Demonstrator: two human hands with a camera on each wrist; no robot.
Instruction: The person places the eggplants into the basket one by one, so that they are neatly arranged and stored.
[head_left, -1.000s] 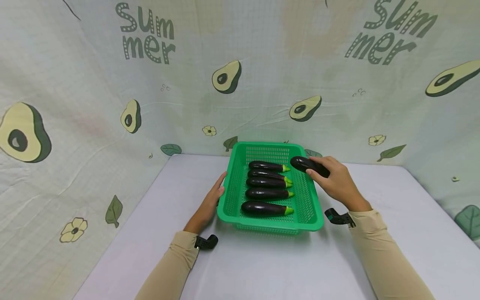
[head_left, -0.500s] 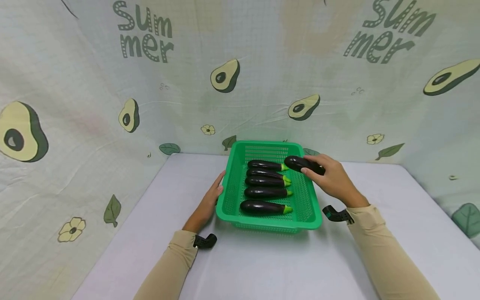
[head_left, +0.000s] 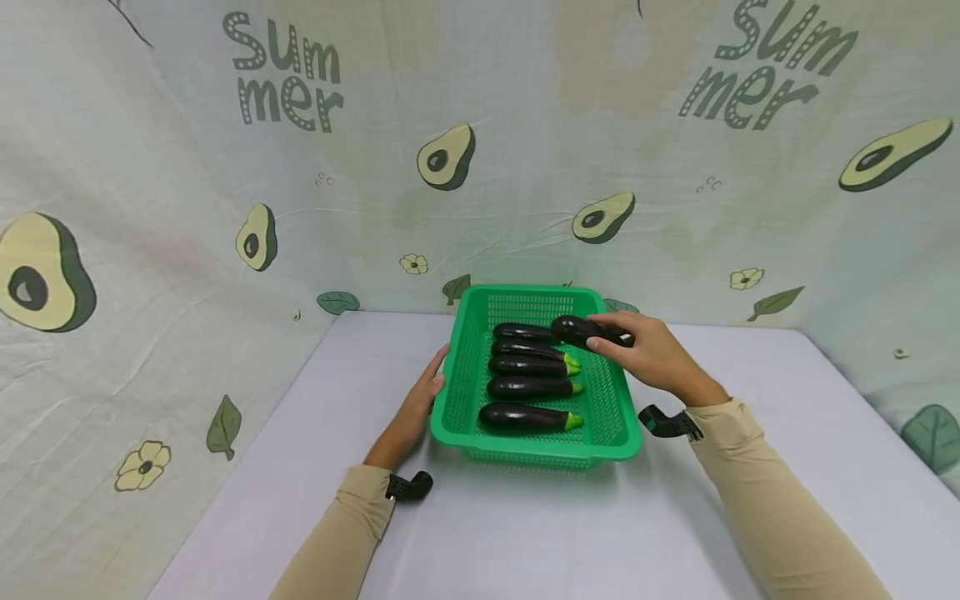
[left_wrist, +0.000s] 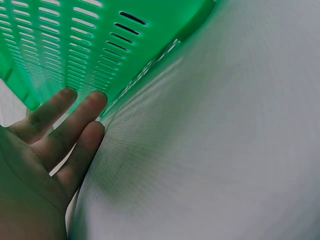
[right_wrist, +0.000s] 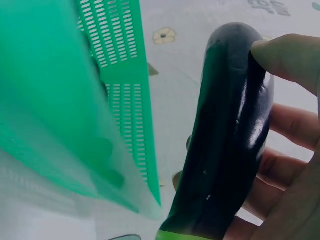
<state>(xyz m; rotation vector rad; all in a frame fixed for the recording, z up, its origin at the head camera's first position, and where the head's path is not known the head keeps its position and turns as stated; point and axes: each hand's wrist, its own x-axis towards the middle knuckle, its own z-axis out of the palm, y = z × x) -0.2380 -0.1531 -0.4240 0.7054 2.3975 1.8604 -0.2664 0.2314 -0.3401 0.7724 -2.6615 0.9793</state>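
My right hand [head_left: 660, 354] holds a glossy dark eggplant [head_left: 572, 330] over the right side of a green plastic basket [head_left: 525, 447]. In the right wrist view, the thumb lies on one side of this eggplant [right_wrist: 225, 130] and the fingers on the other; its green stem end is at the bottom edge. Several more eggplants lie crosswise in the basket, stems to the right, the nearest eggplant [head_left: 522, 417] a little apart from the others. My left hand [head_left: 411, 417] rests at the basket's left side, its fingers [left_wrist: 70, 130] extended along the slotted wall [left_wrist: 75, 45].
The basket stands on a table with a white cover [head_left: 510, 533]. Behind and at the sides hangs a pale cloth [head_left: 517, 167] printed with avocados, leaves and lettering. Each wrist wears a black camera band, such as the right band [head_left: 670, 423].
My right hand has carried the held eggplant leftward, farther over the basket, where it now covers the stem of the farthest eggplant. The left hand stays at the basket's side.
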